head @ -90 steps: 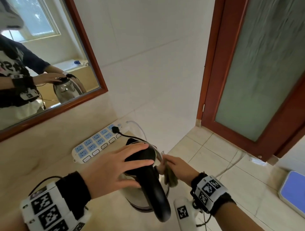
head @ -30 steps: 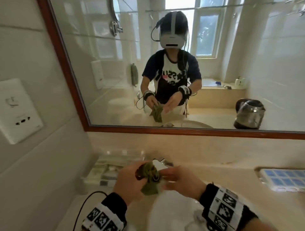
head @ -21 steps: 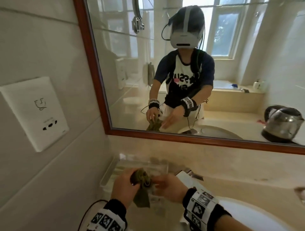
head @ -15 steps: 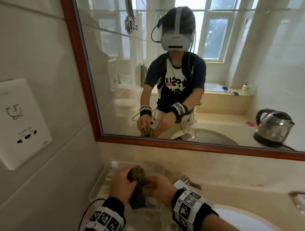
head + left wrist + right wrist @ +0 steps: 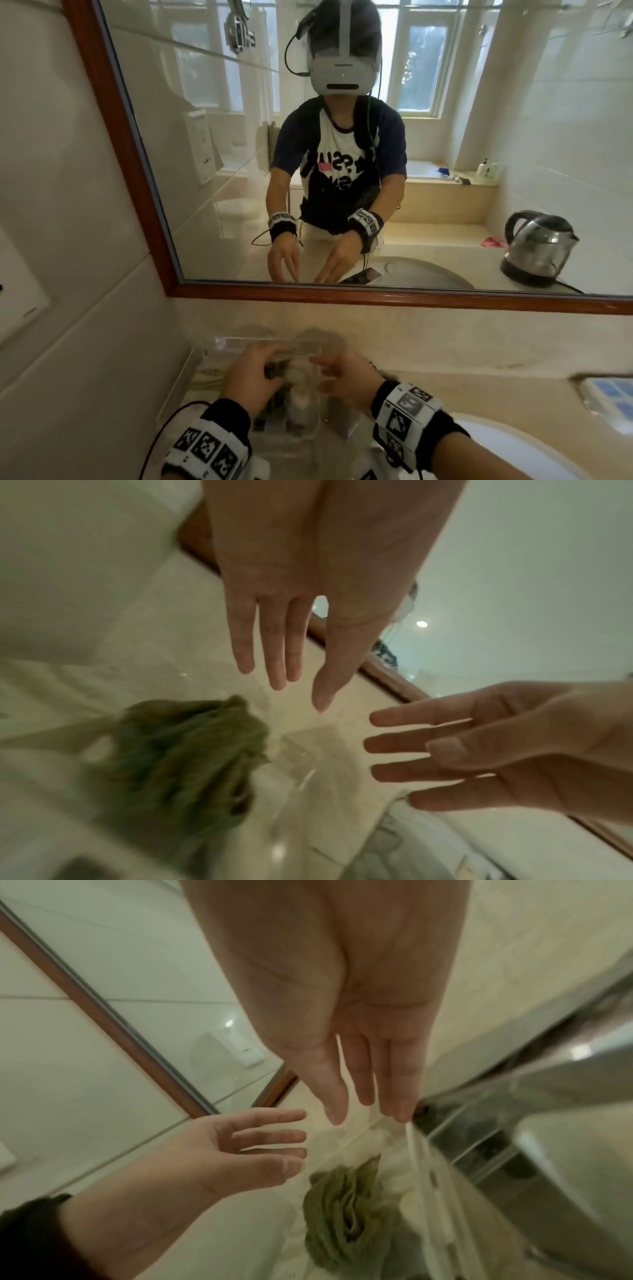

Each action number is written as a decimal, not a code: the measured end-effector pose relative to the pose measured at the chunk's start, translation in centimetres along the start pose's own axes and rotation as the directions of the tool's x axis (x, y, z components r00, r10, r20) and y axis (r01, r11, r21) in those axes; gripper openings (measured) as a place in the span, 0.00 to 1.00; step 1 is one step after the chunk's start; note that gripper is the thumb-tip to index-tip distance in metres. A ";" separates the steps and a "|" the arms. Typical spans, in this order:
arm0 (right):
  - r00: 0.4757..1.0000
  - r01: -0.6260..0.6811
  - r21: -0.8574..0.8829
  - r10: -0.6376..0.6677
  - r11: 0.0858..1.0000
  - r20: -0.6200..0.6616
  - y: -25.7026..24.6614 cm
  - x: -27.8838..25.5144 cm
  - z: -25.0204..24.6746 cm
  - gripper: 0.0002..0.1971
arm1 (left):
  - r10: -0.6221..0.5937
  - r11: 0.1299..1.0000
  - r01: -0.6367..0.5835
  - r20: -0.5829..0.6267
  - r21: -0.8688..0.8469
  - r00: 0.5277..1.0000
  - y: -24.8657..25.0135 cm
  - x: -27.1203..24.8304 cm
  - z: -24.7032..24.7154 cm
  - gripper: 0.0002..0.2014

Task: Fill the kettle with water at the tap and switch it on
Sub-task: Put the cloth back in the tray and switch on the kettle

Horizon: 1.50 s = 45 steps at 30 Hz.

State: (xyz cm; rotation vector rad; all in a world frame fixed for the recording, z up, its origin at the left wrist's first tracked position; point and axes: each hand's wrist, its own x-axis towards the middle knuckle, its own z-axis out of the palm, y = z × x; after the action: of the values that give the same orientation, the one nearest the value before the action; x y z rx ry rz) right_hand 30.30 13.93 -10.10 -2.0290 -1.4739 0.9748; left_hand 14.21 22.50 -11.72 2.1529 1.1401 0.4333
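The steel kettle (image 5: 539,250) with black handle and base shows only as a reflection in the mirror, standing on the counter off to my right. Both hands hover over a clear plastic tray (image 5: 212,359) at the counter's left end. My left hand (image 5: 267,366) and right hand (image 5: 329,371) are open, with fingers straight and nothing in them. A crumpled green cloth (image 5: 185,764) lies in the tray just below the fingertips of the left hand (image 5: 274,669) and the right hand (image 5: 394,750). The right wrist view also shows the cloth (image 5: 346,1204) loose under the right hand (image 5: 363,1104).
The white basin rim (image 5: 513,452) curves at the lower right. A white power strip with blue sockets (image 5: 609,397) lies at the right edge. The wood-framed mirror (image 5: 376,298) runs above the counter. A wall socket plate (image 5: 17,308) is on the tiled left wall.
Three seconds ago my hands were at the kettle, the right holding the cloth. My view has turned left since then. Both hands carried the cloth to the tray and have now released it.
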 end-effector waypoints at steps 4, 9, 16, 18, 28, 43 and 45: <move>0.989 -0.013 0.017 0.015 1.000 -0.148 2.4 -5.2 -4.3 0.22 | 0.146 0.989 -0.145 0.052 -0.028 0.988 6.7 -0.6 1.8 0.20; 0.946 -0.089 0.141 0.128 0.986 -0.299 7.6 -15.1 -9.4 0.25 | 0.324 0.946 -0.314 0.179 -0.083 0.929 16.5 -2.9 7.9 0.23; 0.728 -0.237 0.332 0.394 0.913 -0.562 18.0 -33.1 -12.8 0.25 | 0.575 0.814 -0.558 0.351 -0.161 0.739 30.0 -9.9 20.5 0.18; 0.643 -0.291 0.375 0.470 0.880 -0.604 21.4 -38.3 -12.7 0.25 | 0.644 0.757 -0.621 0.389 -0.203 0.659 33.5 -12.3 24.8 0.18; 0.545 -0.727 0.204 0.732 0.656 -0.409 36.2 -52.5 -8.2 0.33 | 0.910 0.220 -0.968 0.382 -0.117 0.161 45.1 -20.8 40.7 0.47; 0.634 -0.752 -0.070 0.691 0.655 -0.348 39.8 -51.7 -7.1 0.35 | 0.839 0.207 -0.978 0.513 0.007 0.181 44.1 -21.1 44.5 0.51; 0.609 -0.772 -0.050 0.714 0.634 -0.346 39.0 -51.4 -7.9 0.32 | 0.842 0.207 -0.978 0.509 0.004 0.180 44.3 -21.0 44.1 0.48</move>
State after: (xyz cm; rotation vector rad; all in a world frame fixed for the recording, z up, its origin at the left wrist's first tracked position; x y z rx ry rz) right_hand 51.47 -46.98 -18.09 -2.8816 -0.5176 0.7465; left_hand 53.79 -30.20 -13.45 2.8718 -0.6272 0.2437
